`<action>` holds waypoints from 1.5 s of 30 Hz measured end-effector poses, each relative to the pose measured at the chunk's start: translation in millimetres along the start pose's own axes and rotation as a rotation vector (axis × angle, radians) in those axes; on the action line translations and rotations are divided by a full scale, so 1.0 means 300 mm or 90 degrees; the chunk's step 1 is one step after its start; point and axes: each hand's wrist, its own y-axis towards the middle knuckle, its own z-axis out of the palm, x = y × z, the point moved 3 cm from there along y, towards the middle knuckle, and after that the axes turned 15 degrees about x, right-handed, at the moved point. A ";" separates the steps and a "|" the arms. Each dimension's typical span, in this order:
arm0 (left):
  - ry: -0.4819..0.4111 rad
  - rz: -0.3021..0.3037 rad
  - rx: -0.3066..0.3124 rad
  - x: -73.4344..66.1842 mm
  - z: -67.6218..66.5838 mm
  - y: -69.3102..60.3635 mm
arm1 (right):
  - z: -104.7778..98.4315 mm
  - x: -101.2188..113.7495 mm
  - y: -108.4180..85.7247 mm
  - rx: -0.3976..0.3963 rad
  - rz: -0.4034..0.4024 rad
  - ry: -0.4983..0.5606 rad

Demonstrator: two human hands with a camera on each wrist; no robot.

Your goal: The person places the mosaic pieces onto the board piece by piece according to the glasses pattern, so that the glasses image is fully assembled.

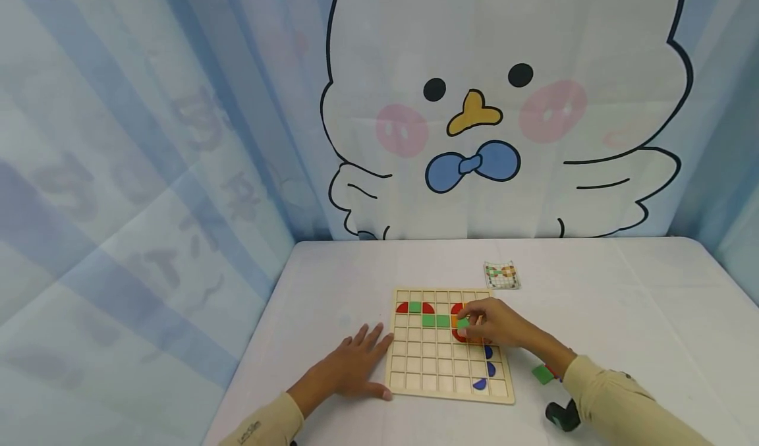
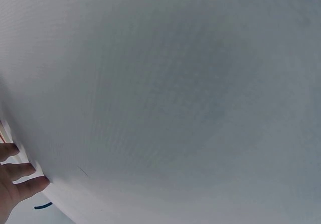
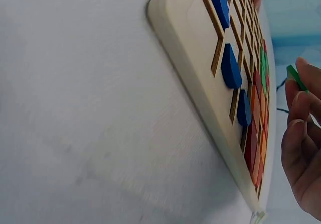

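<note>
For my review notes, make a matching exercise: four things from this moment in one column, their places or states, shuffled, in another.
1. left hand
2. right hand
3. patterned card
4. blue pieces

A. just past the far right corner of the board
B. lying toward the board's near right corner
C. at the board's left edge, fingers spread
D. pinching a green piece

Pairs: 1-C, 2-D, 3-A, 4-B

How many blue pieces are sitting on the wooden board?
3, all toward the right of the board: the nearest blue piece by the near edge, then the middle blue piece, then the farthest blue piece. The right hand may hide more.
</note>
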 end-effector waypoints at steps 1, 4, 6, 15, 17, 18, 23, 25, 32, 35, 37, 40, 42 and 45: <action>0.000 0.001 0.000 -0.001 -0.002 -0.001 | 0.004 0.005 0.014 0.003 -0.004 0.003; -0.008 0.005 0.003 -0.002 -0.006 0.000 | 0.017 0.020 0.053 0.014 -0.015 0.012; -0.013 0.007 0.007 -0.002 -0.006 0.003 | 0.027 0.030 0.078 0.024 -0.024 0.021; -0.014 0.004 0.007 0.004 -0.001 0.013 | 0.065 0.075 0.185 0.031 -0.043 0.035; -0.014 0.005 0.005 0.008 0.005 0.016 | 0.074 0.084 0.211 0.029 -0.038 0.030; -0.014 0.006 0.004 0.009 0.008 0.018 | 0.080 0.088 0.223 0.028 -0.034 0.028; -0.012 0.011 0.002 0.015 0.015 0.019 | 0.107 0.103 0.276 0.022 -0.016 0.009; -0.008 0.014 -0.001 0.014 0.012 0.015 | 0.116 0.105 0.293 0.005 -0.004 -0.005; -0.005 0.019 -0.005 0.014 0.005 0.008 | 0.148 0.119 0.328 -0.035 0.067 -0.037; -0.002 0.019 -0.006 0.015 0.003 0.005 | 0.156 0.131 0.337 -0.038 0.079 -0.051; -0.001 0.019 -0.006 0.015 0.001 0.003 | 0.161 0.138 0.343 -0.041 0.076 -0.065; -0.002 0.020 -0.008 0.013 0.000 0.001 | 0.166 0.145 0.351 -0.045 0.075 -0.084; -0.001 0.020 -0.008 0.011 -0.001 -0.001 | 0.168 0.145 0.356 -0.046 0.079 -0.088; -0.001 0.019 -0.007 0.009 0.001 -0.003 | 0.171 0.144 0.361 -0.045 0.088 -0.086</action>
